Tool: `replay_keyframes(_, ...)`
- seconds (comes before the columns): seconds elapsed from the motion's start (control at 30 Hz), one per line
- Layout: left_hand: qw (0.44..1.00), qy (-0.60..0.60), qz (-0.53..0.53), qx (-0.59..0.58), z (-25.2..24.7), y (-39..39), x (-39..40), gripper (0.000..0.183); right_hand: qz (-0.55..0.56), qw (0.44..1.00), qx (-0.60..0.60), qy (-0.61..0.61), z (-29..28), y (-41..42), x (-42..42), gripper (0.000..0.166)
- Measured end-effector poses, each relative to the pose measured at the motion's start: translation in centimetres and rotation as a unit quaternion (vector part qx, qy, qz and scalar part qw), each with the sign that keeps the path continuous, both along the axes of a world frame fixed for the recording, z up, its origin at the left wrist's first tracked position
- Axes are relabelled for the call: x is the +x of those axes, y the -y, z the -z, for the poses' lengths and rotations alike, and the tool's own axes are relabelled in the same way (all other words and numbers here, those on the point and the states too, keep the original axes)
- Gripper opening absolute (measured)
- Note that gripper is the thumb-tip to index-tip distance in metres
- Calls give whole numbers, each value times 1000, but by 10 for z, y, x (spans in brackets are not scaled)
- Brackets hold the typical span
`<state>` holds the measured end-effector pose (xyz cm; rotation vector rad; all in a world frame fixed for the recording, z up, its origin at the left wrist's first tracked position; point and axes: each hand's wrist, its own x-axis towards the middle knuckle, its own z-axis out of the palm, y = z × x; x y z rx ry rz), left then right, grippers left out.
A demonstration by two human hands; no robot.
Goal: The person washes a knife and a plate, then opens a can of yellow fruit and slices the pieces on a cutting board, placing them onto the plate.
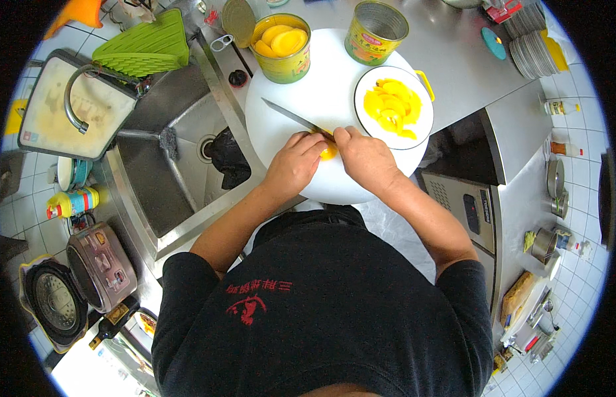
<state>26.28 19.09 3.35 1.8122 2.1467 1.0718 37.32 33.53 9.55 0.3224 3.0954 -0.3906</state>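
Observation:
A knife (293,115) lies across the middle of a round white cutting board (308,94), its blade pointing to the upper left. My right hand (365,156) is closed on its handle. Beside the blade, my left hand (299,161) rests its fingers on a yellow peach piece (328,152), partly hidden between the hands. Sliced yellow peaches (393,106) lie on a white plate with a dark rim (363,130) at the board's right. An opened can (286,69) holding peach halves (283,40) stands at the board's upper left. Another opened can (371,42) stands at the upper right.
A steel sink (188,124) with a black bag (231,159) is left of the board, under a curved faucet (69,99). A green drying mat (149,44) stands behind it. Stacked plates (535,55) are at the far upper right. A rice cooker (103,265) sits lower left.

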Motion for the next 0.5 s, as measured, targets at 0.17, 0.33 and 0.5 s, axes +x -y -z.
replay_keyframes(0.17,1000,1,-14,21,3,-1,2,27,-8,1000,-3,8,-1,-1,0,10)
replay_keyframes(0.33,999,-2,-14,38,-1,-2,6,25,9,1000,-5,-9,3,6,5,10)
replay_keyframes(0.5,997,6,-41,59,4,0,10,24,3,1000,-14,8,-5,9,6,11)
